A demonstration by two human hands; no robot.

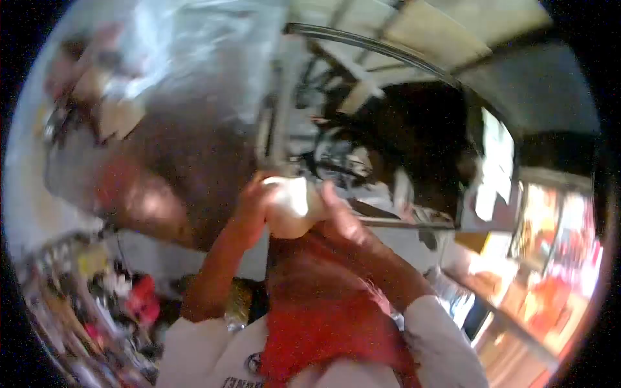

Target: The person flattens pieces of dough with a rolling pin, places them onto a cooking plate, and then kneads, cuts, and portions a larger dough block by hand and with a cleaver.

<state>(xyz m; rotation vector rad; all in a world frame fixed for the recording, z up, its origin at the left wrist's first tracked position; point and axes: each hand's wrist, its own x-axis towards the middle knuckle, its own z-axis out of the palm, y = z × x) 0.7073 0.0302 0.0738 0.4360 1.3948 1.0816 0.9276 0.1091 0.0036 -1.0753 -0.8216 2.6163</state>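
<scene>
Between my two hands, in front of my body, is a smooth cream-coloured rounded object (291, 216) with a bright patch of light on its top. Motion blur hides its exact kind. Wrapped round its left side is my left hand (254, 204). My right hand (341, 213) grips the opposite side, its thumb pointing up. Below the object hangs the red apron (330, 323) over my white shirt. Just beyond my hands stands a dark-framed window or display case (414, 136) with blurred items behind the opening.
A large brown and grey surface (194, 129) with a glossy sheet fills the upper left. Cluttered shelves or boxes (77, 291) lie at the lower left. On the right are a ledge (498, 310) and a brightly lit area of orange goods (550, 284).
</scene>
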